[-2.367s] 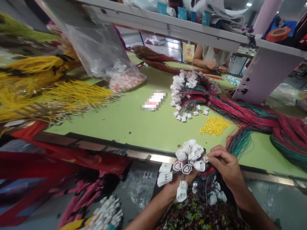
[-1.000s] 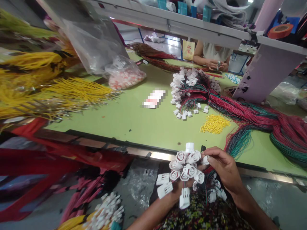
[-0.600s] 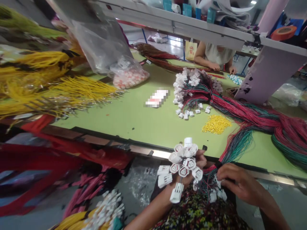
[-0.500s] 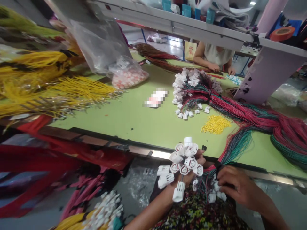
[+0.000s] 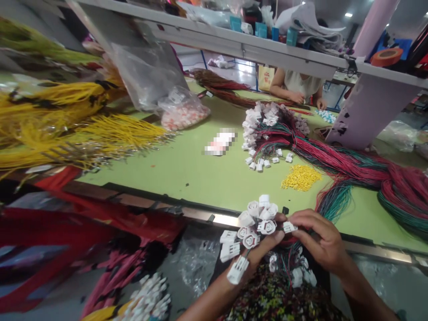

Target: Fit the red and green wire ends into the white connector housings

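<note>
My left hand [image 5: 264, 245] is closed around a bunch of white connectors [image 5: 256, 220] on red and green wires, held just below the table's front edge. My right hand [image 5: 319, 240] pinches one white connector [image 5: 289, 227] right beside that bunch. More white connectors [image 5: 297, 276] on wires hang below both hands over my patterned lap. Two rectangular white connectors [image 5: 229, 245] dangle to the left of the bunch.
The green table [image 5: 200, 174] bears a heap of small yellow parts [image 5: 301, 177], a pile of wired connectors [image 5: 267, 129] and long red and green wire bundles [image 5: 368, 169]. Yellow wires [image 5: 100, 133] and plastic bags [image 5: 180, 111] lie left. Another person [image 5: 297, 84] works opposite.
My right hand dropped to the loose connectors below, then came back up with one connector to the bunch. The left hand kept its bunch nearly still.
</note>
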A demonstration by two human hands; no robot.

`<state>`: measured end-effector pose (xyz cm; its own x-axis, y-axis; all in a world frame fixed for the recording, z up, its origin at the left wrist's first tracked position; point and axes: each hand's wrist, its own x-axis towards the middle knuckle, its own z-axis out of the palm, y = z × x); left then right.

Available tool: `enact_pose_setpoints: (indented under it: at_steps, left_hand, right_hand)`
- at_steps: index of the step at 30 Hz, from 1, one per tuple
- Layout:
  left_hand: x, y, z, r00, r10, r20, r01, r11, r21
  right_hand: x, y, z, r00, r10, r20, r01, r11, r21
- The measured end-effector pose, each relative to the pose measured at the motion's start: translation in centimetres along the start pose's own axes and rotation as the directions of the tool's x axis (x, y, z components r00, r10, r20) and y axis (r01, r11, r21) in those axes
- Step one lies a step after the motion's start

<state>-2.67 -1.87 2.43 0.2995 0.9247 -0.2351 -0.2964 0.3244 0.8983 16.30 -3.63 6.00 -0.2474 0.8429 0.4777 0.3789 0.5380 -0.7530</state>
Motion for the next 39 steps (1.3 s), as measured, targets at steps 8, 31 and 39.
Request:
enact_pose_setpoints:
  at_steps: [8,31,39]
  left_hand:
    - [1.7,0.2,-0.1,0.981,-0.07,0.181,0.039,0.984,0.172]
    - [1.0,-1.0,0.0,0.981,-0.164,-0.1,0.158,0.986,-0.062]
    - [1.1,-0.9,0.1,0.982,-0.158,-0.1,0.153,0.987,-0.058]
  right_hand:
    - [-0.1,0.8,-1.1,0.988,-0.003,0.157,-0.006,0.998,0.058]
    - [8.6,9.9,0.6,0.912,0.363,0.192,-0.18,0.774,-0.606]
    - [7.7,10.3,0.1,0.917,0.331,0.224,-0.16,0.817,-0.554]
